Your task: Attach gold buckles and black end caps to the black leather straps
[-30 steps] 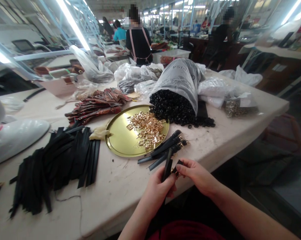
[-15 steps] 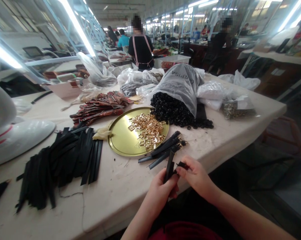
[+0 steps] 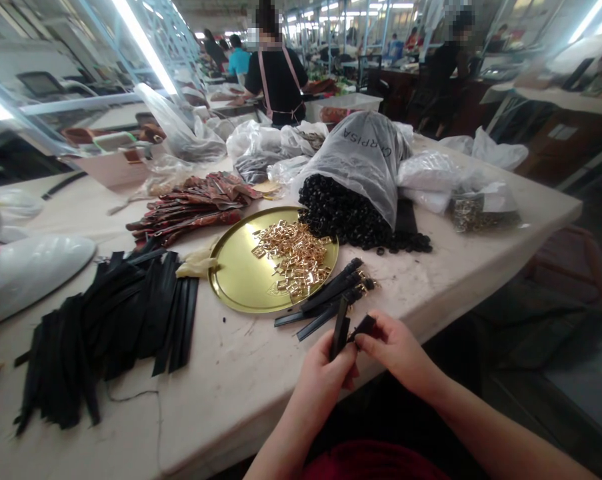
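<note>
My left hand [image 3: 331, 363] is closed around a black strap [image 3: 339, 337] that stands up out of the fist near the table's front edge. The fingers of my right hand [image 3: 391, 341] pinch a short black strap end [image 3: 365, 325] beside it. Between the hands the pieces come close together; whether they are joined I cannot tell. Just beyond lie several black straps with gold buckles [image 3: 331, 300]. Behind them a round gold tray [image 3: 235, 280] carries a heap of gold buckles [image 3: 301, 257].
A big pile of black strips [image 3: 125, 313] lies at the left. Black rings [image 3: 341, 213] spill from a plastic bag [image 3: 353, 150] behind the tray. Reddish patterned pieces [image 3: 191, 207] and a white machine base [image 3: 41, 273] are farther left. A person in an apron [image 3: 281, 80] stands beyond the table.
The view has shifted slightly. My right hand has turned a little, and more of the short black strap end shows between its fingers. My left hand keeps its grip on the strap.
</note>
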`<state>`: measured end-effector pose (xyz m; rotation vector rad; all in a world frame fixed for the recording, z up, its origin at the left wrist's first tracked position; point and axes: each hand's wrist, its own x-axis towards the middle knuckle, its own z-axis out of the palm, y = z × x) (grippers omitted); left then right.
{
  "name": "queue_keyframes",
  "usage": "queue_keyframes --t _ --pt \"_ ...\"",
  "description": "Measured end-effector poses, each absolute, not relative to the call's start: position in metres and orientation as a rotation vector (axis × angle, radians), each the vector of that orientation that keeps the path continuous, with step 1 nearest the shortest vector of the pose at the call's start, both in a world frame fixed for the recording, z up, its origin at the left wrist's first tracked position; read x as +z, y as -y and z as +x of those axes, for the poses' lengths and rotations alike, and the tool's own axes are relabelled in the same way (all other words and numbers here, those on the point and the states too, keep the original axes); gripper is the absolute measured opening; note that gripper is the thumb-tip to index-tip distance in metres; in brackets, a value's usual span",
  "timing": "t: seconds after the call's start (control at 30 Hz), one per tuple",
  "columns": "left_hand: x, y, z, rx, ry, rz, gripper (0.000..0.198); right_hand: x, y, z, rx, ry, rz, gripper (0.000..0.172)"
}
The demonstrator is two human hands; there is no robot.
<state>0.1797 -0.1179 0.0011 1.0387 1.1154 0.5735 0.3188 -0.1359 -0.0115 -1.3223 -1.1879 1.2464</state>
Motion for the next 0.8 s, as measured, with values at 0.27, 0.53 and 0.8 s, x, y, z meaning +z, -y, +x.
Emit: queue_keyframes --t 0.27,0.53,0.8 --pt "-0.005 0.104 0.177 0.618 -1.088 1.062 0.022 -0.013 0.124 0.319 0.670 1.603 -1.469 0.006" --pt "-0.013 0.104 0.171 0.604 -1.138 1.122 0.023 0.003 0.132 0.322 1.008 1.609 -1.242 0.023" --pt "-0.009 0.114 0.173 0.580 -1.163 1.207 0.028 0.002 0.132 0.356 1.194 1.553 -1.225 0.031"
